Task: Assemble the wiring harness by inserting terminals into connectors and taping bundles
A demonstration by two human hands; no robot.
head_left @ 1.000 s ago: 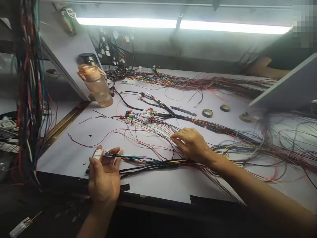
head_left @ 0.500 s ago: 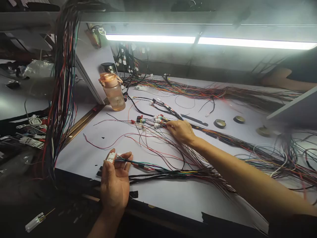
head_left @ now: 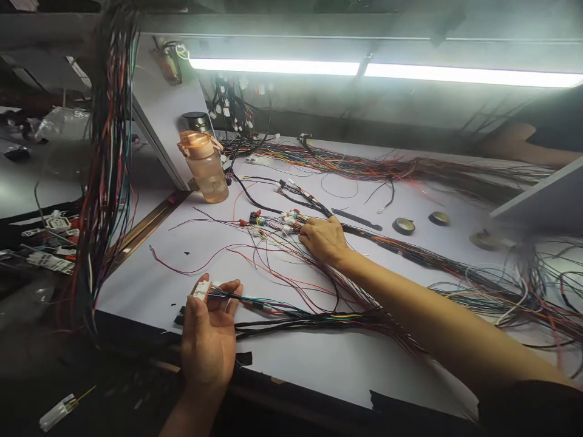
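My left hand (head_left: 210, 340), near the front edge of the table, grips a white connector (head_left: 201, 290) between thumb and fingers. Thin wires (head_left: 255, 301) run from that connector to the right into a taped wire bundle (head_left: 328, 320). Farther back, my right hand (head_left: 324, 238) is closed on the wires behind a cluster of small connectors (head_left: 290, 220); its fingertips are partly hidden, so exactly which wires they hold is unclear. A black connector (head_left: 255, 217) and loose red wires (head_left: 200, 267) lie left of it.
A drinking bottle (head_left: 204, 170) stands at the back left. Tape rolls (head_left: 404, 226) lie right of centre. A long loom of wires (head_left: 346, 164) crosses the back, and a thick wire bunch (head_left: 109, 152) hangs at left. Another person's arm (head_left: 510, 142) shows at the far right.
My right hand has shifted slightly left and down along the wires. The left hand keeps its hold on the white connector. The whole view has moved a little.
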